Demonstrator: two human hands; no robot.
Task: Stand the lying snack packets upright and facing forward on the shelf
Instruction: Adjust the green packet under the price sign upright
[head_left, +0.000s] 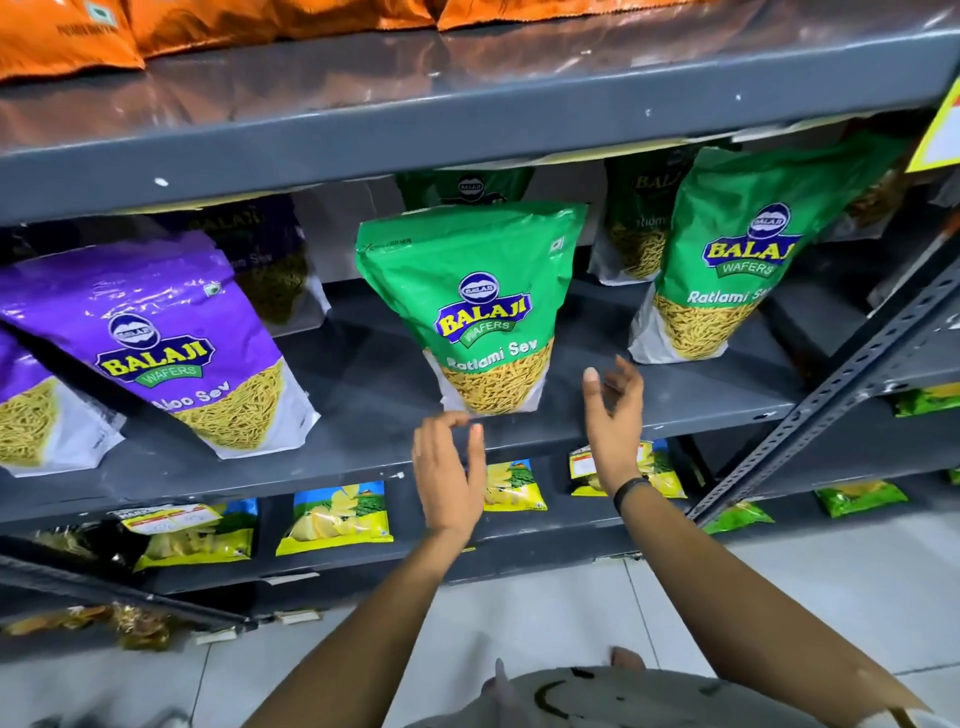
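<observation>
A green Ratlami Sev packet (480, 306) stands upright, front label facing me, near the front edge of the grey middle shelf (363, 452). My left hand (447, 478) hovers just below its bottom left corner, fingers apart, holding nothing. My right hand (613, 415) is open beside the packet's lower right, not touching it. A second green Ratlami Sev packet (737, 265) stands upright to the right. A purple Aloo Sev packet (161, 343) leans tilted at the left, with another purple one (31, 410) partly cut off beside it.
More green and purple packets (639, 228) stand at the back of the shelf. Orange bags (72, 36) lie on the shelf above. Small yellow chip packets (337, 519) fill the lower shelf. A slotted metal upright (852, 374) runs diagonally at right. Tiled floor below.
</observation>
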